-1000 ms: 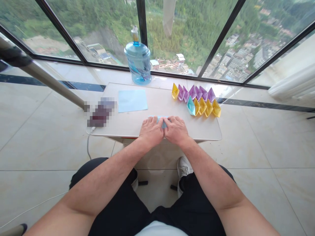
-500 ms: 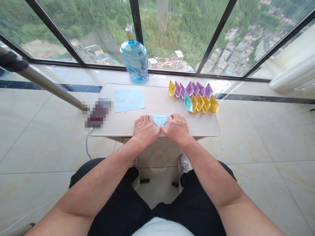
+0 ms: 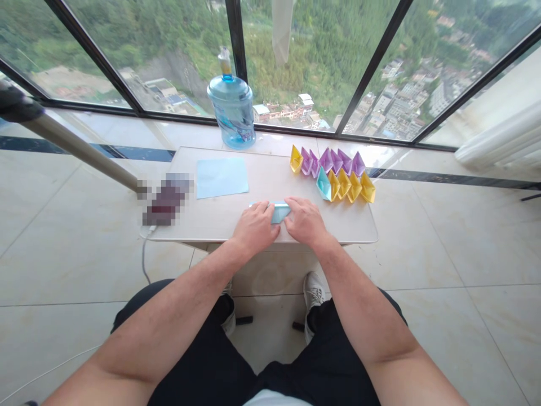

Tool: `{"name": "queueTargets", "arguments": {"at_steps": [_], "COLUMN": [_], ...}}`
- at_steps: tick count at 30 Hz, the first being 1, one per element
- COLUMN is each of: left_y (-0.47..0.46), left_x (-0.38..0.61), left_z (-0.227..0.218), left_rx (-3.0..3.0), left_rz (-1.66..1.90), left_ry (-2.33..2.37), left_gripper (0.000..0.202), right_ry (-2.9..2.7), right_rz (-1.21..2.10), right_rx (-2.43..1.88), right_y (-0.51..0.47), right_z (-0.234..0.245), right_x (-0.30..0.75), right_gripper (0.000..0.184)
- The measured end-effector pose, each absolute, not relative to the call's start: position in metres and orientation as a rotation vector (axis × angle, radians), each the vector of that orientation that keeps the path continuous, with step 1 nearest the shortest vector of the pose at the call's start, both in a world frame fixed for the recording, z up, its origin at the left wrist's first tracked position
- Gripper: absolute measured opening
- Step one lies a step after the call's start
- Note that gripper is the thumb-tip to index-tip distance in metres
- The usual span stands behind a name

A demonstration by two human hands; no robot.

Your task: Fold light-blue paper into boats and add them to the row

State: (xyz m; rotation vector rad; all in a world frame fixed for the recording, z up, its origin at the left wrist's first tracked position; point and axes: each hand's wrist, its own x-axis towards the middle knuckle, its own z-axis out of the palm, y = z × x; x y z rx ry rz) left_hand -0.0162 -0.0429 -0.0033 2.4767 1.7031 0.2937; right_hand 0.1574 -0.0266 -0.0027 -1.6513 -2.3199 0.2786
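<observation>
A small folded piece of light blue paper (image 3: 279, 211) lies near the front edge of the beige table (image 3: 211, 217). My left hand (image 3: 255, 226) rests on its left part, fingers bent and pressing down. My right hand (image 3: 306, 220) lies on its right part, fingers together and pressed flat on the fold. Most of the paper is hidden under both hands.
A flat light blue sheet (image 3: 222, 176) lies at the table's back left. Several folded paper boats (image 3: 333, 173), yellow, purple and one blue, stand in rows at the back right. A water jug (image 3: 232, 110) stands by the window. A blurred object (image 3: 167, 199) sits at the left edge.
Half a second ago the hands were apart with the folded paper showing between them. They have closed in over it and the paper looks narrower.
</observation>
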Motion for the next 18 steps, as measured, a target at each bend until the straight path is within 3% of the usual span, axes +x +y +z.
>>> {"name": "queueTargets", "arguments": {"at_steps": [7,14,18], "left_y": [-0.033,-0.031,-0.029], "left_x": [-0.018,-0.021,-0.023], "left_z": [-0.004,-0.003,0.000], "left_rx": [2.524,2.530,2.521], "left_rz": [0.345,0.351,0.351], "left_ry": [1.636,1.661,1.643], "left_gripper": [0.052,0.043,0.032], "right_ry": [-2.418,-2.430,-2.437], "right_rz": [0.275,0.310,0.380], "right_rx": [-1.608,-1.527,-1.444], "right_y": [-0.016,-0.010,-0.008], "right_z": [-0.008,-0.010,-0.007], "right_x": [0.163,0.163,0.164], "right_gripper": [0.026,0.023,0.030]}}
